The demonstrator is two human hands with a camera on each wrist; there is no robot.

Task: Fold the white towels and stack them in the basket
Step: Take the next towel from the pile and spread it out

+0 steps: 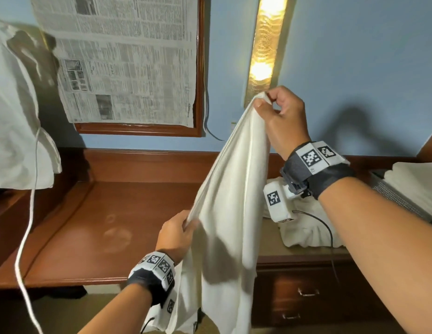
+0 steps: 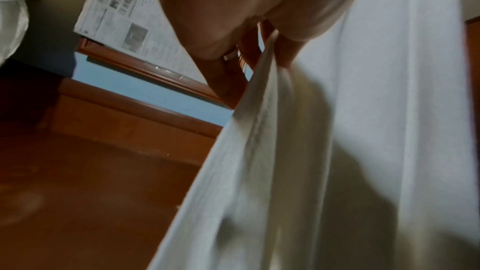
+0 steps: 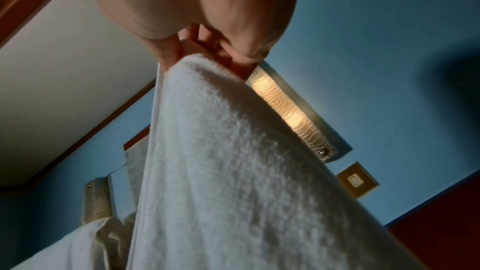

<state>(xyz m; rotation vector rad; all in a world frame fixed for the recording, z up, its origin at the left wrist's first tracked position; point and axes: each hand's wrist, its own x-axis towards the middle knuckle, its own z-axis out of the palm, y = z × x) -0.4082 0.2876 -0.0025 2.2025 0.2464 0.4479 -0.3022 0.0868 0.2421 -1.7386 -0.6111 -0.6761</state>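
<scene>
- The right hand is raised high in front of the blue wall, its grip clamped on the top corner of a white towel, pinched between thumb and curled fingers.
- The left hand sits lower and nearer the person, its grip closed on the towel's edge partway down; the left wrist view shows fingers pinching a gathered fold of cloth.
- The towel hangs in the air between the two hands, its edge running slanted from the upper grip to the lower one, and the rest drapes down in front of the wooden table (its lower end passes out of the picture).
- More white towels lie crumpled on the table's right part, behind the right wrist.
- Folded white cloth rests at the far right edge; whether it sits in a basket cannot be told.
- A newspaper covers a wood-framed panel on the wall, and a lit wall lamp glows just above the right hand.
</scene>
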